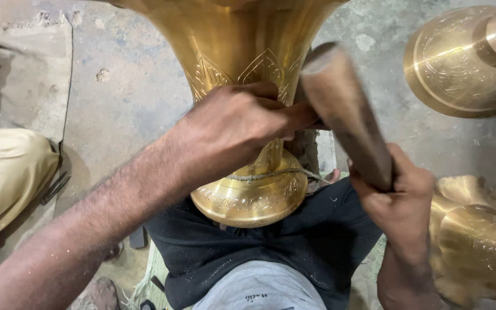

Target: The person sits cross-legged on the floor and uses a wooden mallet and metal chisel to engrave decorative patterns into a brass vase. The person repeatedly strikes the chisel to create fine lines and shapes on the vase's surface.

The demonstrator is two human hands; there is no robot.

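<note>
Between the knees, at twelve o'clock, stands an engraved brass vase [242, 51]: likely heavy, stiff, slick, best gripped at its narrow neck, where the left hand [231, 129] curls. Right hand [400, 198] fingers wrap a wooden mallet [345, 112].

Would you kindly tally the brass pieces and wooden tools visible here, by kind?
Engraved brass vase, under the left hand: 1
Other brass pieces, upper right and lower right: 2
Wooden mallet, in the right hand: 1
Total: 4
</note>
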